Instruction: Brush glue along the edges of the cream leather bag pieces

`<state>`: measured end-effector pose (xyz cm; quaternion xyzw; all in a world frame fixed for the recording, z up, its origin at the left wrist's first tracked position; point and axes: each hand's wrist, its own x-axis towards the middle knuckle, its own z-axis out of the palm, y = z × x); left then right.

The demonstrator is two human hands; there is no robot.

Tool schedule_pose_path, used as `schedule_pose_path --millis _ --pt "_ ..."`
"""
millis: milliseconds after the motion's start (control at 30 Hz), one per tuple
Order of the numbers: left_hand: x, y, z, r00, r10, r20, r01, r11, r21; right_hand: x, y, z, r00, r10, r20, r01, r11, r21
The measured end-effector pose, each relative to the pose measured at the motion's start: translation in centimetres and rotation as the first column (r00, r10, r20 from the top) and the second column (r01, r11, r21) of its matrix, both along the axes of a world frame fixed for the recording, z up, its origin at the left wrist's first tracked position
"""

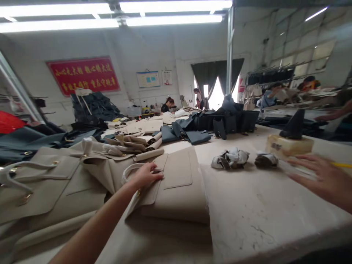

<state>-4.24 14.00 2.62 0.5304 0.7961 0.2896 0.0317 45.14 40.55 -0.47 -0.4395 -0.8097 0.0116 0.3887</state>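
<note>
A beige handbag [178,172] with a flat stitched pocket lies on its side on the table before me. My left hand [147,176] is closed at its top edge, beside the pale wrapped handle [129,170]; a small dark bit shows by the fingertips and I cannot make it out. Off to the right, my right hand [320,179] is blurred, its fingers stretched out and apart. It is close to a yellowish block [288,145] that carries a dark wedge-shaped piece [294,124]. Something pale under those fingers is too smeared to name.
More beige bags [46,183] crowd the left side. Dark blue bag pieces [198,128] are heaped toward the back. Crumpled wads [231,158] rest on the white table [247,205] between my hands. A metal post [229,51] rises behind, and several people work farther off.
</note>
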Motion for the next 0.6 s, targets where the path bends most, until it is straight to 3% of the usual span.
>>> schedule_pose_path --millis 67,133,267,400,600 --pt "1.0 -1.5 -0.2 0.994 -0.057 -0.092 0.064 0.995 0.075 -4.2 0.0 0.6 0.988 0.076 0.138 -0.079 0.997 0.015" --pt "2.4 -3.3 -0.4 0.973 -0.18 -0.148 0.186 0.982 0.034 -7.8 0.3 1.2 0.959 0.113 0.26 -0.113 0.993 -0.018" --pt "5.2 -6.2 -1.5 0.898 -0.431 -0.092 0.393 0.877 -0.275 -12.7 1.8 1.8 0.875 0.076 0.479 -0.026 0.994 -0.109" --pt "6.8 -6.8 -2.9 0.888 -0.46 -0.004 0.414 0.804 -0.427 -15.1 3.9 1.8 0.823 0.02 0.568 0.104 0.977 -0.185" --pt "8.4 -5.8 -2.7 0.861 -0.485 -0.156 0.349 0.784 -0.514 -16.0 7.2 0.9 0.8 0.062 0.597 0.061 0.981 -0.184"
